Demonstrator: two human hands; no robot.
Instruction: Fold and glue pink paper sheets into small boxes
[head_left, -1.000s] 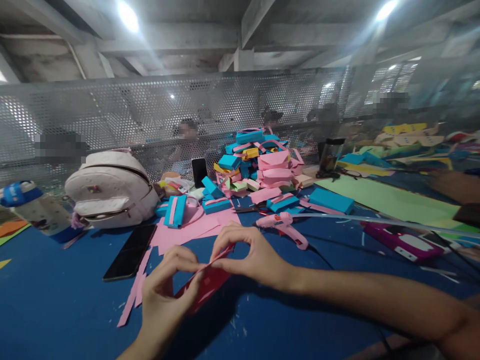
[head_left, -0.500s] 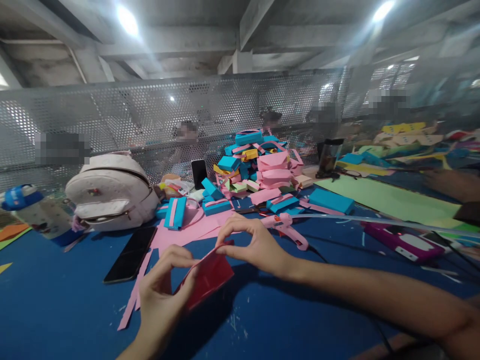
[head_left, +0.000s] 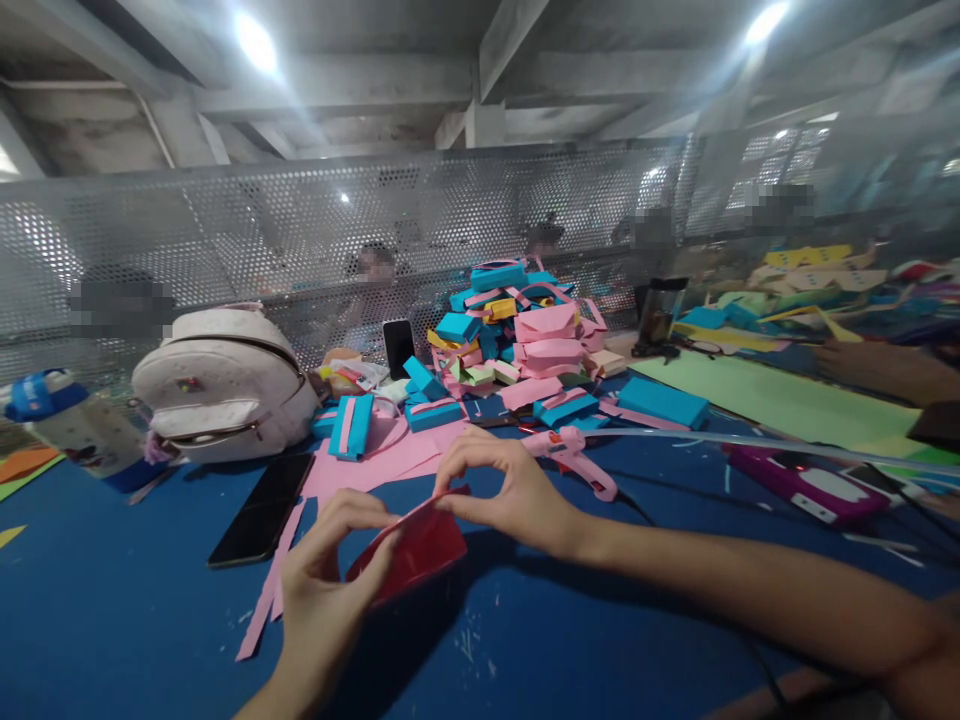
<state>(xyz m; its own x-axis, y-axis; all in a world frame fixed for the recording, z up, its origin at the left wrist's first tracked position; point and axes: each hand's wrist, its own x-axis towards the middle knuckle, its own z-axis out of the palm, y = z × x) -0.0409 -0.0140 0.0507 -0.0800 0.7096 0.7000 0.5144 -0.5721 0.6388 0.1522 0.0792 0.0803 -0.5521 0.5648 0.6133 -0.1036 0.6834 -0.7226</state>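
A red folded paper piece point(head_left: 429, 550), shaped like a small box or pouch, is held just above the blue table. My left hand point(head_left: 330, 575) pinches its upper edge at the left between thumb and fingers. At the right end of the same edge, my right hand point(head_left: 499, 490) grips it between thumb and forefinger. A pink glue gun point(head_left: 574, 458) lies just beyond my right hand. Pink paper sheets point(head_left: 382, 460) and narrow pink strips point(head_left: 262, 605) lie beyond and beside my left hand.
A heap of blue, pink and yellow paper boxes point(head_left: 544, 340) stands at the back. On the left are a black phone point(head_left: 261, 512), a white backpack point(head_left: 225, 385) and a bottle point(head_left: 86, 430). A purple device point(head_left: 810, 487) and another person's hand point(head_left: 885, 372) are at right.
The red paper piece has tilted very slightly in my fingers, both hands keeping their pinch. At the right, the other person's hand has shifted a little to the left.
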